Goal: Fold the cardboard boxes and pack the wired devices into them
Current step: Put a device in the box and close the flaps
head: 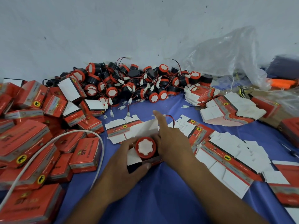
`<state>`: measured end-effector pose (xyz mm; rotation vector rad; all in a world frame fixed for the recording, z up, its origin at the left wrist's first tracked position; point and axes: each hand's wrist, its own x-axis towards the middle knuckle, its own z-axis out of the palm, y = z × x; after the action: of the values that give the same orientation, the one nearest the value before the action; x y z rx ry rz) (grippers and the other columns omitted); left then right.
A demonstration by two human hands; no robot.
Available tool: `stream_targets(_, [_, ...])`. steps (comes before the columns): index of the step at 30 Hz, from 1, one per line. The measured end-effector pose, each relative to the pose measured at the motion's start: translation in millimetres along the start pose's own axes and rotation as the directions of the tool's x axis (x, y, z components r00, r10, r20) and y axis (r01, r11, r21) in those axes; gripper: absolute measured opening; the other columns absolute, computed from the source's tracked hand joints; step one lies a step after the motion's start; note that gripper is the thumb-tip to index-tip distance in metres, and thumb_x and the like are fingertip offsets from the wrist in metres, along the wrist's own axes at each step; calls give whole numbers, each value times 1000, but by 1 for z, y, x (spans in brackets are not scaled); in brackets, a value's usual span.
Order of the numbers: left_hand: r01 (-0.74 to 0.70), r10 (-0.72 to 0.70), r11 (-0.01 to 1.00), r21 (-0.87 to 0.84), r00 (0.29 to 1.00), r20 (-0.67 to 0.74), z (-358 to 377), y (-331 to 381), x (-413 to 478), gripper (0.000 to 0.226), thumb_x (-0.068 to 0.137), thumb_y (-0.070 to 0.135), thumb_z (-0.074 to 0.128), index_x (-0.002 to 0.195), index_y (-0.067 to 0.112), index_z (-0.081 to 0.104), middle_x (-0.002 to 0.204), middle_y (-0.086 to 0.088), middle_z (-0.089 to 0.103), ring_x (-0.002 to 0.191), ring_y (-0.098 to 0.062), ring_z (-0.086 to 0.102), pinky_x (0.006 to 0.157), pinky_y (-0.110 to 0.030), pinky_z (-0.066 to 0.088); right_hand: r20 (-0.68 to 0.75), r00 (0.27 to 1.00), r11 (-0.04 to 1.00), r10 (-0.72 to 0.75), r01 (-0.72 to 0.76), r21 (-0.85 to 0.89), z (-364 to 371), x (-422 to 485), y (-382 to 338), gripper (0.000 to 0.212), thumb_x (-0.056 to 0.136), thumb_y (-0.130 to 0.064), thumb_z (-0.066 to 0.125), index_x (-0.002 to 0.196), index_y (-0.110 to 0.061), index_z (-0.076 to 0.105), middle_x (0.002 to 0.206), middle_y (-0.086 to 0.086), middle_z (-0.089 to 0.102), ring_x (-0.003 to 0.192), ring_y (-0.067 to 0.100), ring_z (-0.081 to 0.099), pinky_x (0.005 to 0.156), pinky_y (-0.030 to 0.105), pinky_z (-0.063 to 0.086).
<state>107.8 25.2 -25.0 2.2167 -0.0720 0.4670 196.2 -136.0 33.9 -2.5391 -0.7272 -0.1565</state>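
Sitting in the open box [134, 156] on the blue cloth [161, 191] is a red-capped device [145, 147]. The left hand [123, 160] grips the box's near side, thumb curled along it. The right hand [173, 139] lies beside the device with its forefinger straight, and I cannot tell whether it holds anything.

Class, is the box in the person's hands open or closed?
Open: the box has its white flap raised, and the red device shows inside.

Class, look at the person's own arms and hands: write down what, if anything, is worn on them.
The left hand and right hand are bare, with no gloves, rings or tape visible. Neither arm shows a sleeve, watch or bracelet up to the picture's edge.
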Motion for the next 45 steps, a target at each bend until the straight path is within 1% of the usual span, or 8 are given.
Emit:
stream_targets(4, [-47, 47, 999, -19, 999, -8, -1, 4, 2, 57, 78, 57, 66, 130, 53, 43, 131, 30, 54, 122, 2, 52, 96, -19, 44, -17, 996, 990, -83, 80, -119, 8, 1, 4, 96, 89, -9, 56, 155, -38, -6, 79, 1, 53, 84, 28, 58, 63, 34, 43])
stream_targets(8, [-16, 13, 1000, -25, 995, -98, 0, 10, 3, 46, 72, 61, 66, 115, 59, 49, 118, 31, 59, 111, 4, 56, 87, -8, 43, -92, 980, 976, -176, 162, -142, 9, 1, 2, 78, 93, -20, 57, 158, -30, 15, 94, -6, 67, 121, 30, 43, 105, 42, 30])
stream_targets(12, [3, 12, 996, 88, 987, -163, -2, 13, 4, 36, 69, 59, 63, 102, 51, 52, 102, 22, 58, 100, 3, 54, 79, -6, 40, -263, 958, 989, -116, 135, 57, -1, 2, 6, 42, 101, -24, 52, 143, -26, 50, 107, -5, 72, 119, 17, 52, 123, 46, 8])
stream_targets(16, [-9, 41, 968, 252, 992, -123, -6, 13, 4, 42, 72, 64, 53, 108, 45, 59, 105, 20, 50, 98, 1, 47, 78, -10, 40, -421, 907, 948, -14, 147, 284, -17, 0, 17, 24, 95, -21, 66, 119, -22, 71, 71, -24, 66, 71, -4, 58, 78, -1, 37])
stream_targets(25, [-15, 33, 992, 128, 990, -137, -4, 11, 4, 42, 85, 53, 56, 124, 36, 58, 127, 15, 47, 118, 7, 43, 82, -1, 41, -322, 939, 871, 118, 58, 488, -26, -1, 22, 6, 97, -29, 64, 94, -35, 66, 75, 1, 74, 72, 19, 69, 71, 35, 55])
stream_targets(34, [-5, 33, 974, 226, 992, -120, -4, 11, 9, 46, 81, 68, 48, 112, 40, 69, 121, 22, 41, 111, 14, 38, 77, -3, 40, -209, 978, 932, -14, 88, 351, -36, -3, 27, 8, 98, -31, 63, 93, -37, 59, 81, -15, 64, 63, 5, 62, 54, 12, 42])
stream_targets(38, [1, 32, 966, 258, 992, -125, -3, 14, 10, 41, 84, 59, 56, 112, 34, 73, 117, 16, 46, 104, 0, 47, 81, -12, 42, -100, 994, 860, 33, 23, 509, -37, -4, 26, 18, 97, -17, 65, 90, -33, 61, 77, -9, 68, 60, 8, 70, 57, 16, 53])
stream_targets(45, [4, 2, 999, 49, 992, -125, -1, 22, 5, 23, 90, 34, 69, 103, 53, 67, 122, 16, 51, 110, 18, 44, 83, 4, 33, -65, 997, 866, -48, 73, 495, -29, -6, 21, 22, 96, -7, 64, 89, -28, 63, 73, -6, 70, 68, 10, 73, 71, 28, 60])
